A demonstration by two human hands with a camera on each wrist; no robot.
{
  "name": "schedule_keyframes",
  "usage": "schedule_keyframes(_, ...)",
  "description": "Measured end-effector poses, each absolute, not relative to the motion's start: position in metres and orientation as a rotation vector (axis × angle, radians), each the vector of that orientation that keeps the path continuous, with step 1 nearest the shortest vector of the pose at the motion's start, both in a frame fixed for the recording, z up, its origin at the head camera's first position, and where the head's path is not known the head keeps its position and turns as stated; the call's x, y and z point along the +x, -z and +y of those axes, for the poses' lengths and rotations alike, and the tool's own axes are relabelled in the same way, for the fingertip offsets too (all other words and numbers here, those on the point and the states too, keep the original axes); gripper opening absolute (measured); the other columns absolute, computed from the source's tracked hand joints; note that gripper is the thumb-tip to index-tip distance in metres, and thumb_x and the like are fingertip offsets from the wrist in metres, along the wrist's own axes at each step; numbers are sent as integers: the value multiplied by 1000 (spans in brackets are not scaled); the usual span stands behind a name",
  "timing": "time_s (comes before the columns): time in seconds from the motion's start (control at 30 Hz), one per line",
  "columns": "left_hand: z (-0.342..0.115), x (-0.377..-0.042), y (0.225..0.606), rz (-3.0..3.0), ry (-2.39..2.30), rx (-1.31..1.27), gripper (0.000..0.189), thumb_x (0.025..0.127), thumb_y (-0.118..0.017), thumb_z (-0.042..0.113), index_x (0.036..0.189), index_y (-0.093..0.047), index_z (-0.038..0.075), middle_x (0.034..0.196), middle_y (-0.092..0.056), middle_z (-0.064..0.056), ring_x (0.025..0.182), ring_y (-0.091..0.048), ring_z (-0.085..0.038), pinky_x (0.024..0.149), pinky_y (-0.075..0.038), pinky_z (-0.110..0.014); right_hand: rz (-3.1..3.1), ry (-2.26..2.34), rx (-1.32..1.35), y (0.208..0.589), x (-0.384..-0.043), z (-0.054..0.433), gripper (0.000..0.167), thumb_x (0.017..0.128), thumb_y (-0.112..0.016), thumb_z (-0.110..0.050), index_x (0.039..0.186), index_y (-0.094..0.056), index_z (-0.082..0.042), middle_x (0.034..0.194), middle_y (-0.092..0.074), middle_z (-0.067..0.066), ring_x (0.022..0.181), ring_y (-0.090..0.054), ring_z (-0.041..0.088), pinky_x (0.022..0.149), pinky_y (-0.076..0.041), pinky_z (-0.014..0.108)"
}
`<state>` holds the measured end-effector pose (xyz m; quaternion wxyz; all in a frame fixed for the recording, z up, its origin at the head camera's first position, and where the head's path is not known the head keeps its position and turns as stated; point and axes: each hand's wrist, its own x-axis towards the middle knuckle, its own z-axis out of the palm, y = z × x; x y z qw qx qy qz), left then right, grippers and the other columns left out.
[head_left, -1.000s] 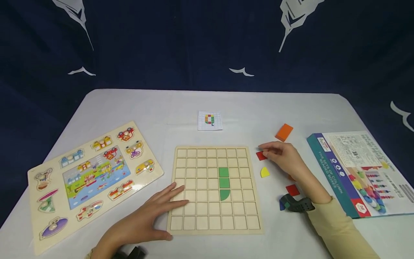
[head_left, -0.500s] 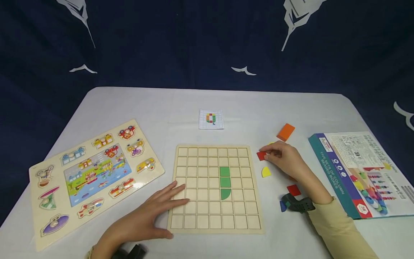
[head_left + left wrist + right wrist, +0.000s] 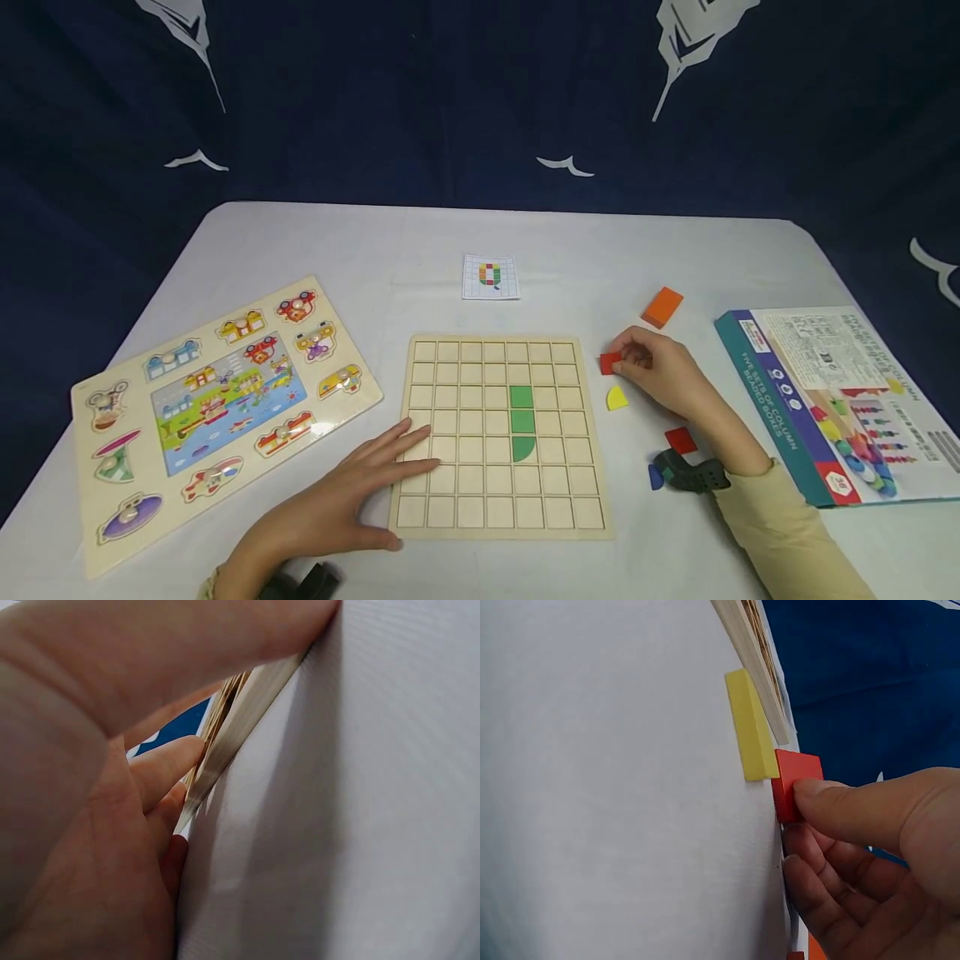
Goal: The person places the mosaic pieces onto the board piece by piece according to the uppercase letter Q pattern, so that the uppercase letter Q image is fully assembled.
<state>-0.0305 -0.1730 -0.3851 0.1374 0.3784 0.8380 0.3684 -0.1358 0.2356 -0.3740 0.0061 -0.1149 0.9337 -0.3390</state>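
My right hand pinches a red square block between thumb and fingers, to the right of the wooden grid board. In the right wrist view the thumb presses on that red block, close to a yellow quarter-round block. My left hand lies at the board's left edge, fingers spread, with fingertips over the rim and the thumb by the near left corner. Two green squares and a green quarter-round block sit in one column of the board.
A small pattern card lies behind the board. An orange block stands beyond my right hand; another red block and a blue piece lie near the right wrist. A picture puzzle is at left, a teal box at right.
The right hand's fingers have closed on the red square block, which has shifted slightly. A bit of yellow seen behind that hand half a second ago is hidden. The left hand stays put.
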Motion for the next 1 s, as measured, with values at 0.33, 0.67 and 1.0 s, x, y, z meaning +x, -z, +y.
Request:
schedule_keyframes(0.33,-173,-32,387,2419,-1041,1089,87,66,-83,20,142,-41,25,153,-21,-1,140,-8,-26,100,-28,-56,2748,1421,-292,351,-125,226,10,86,-64,0,95,-63,4,84,-66,13,72,-66,24,65,-53,24)
schedule_keyframes(0.67,-173,-32,386,2403,-1056,1056,87,66,-83,21,142,-42,25,153,-20,0,140,-6,-25,101,-26,-57,2227,1778,-315,358,-97,161,13,85,-62,7,97,-59,10,83,-64,16,73,-66,29,67,-55,36)
schedule_keyframes(1.0,-173,-32,385,2399,-1054,1026,86,66,-83,20,141,-43,26,154,-19,1,140,-5,-24,102,-24,-57,2302,1632,-514,378,-82,136,10,82,-69,0,91,-65,-2,75,-64,4,65,-62,19,60,-52,26)
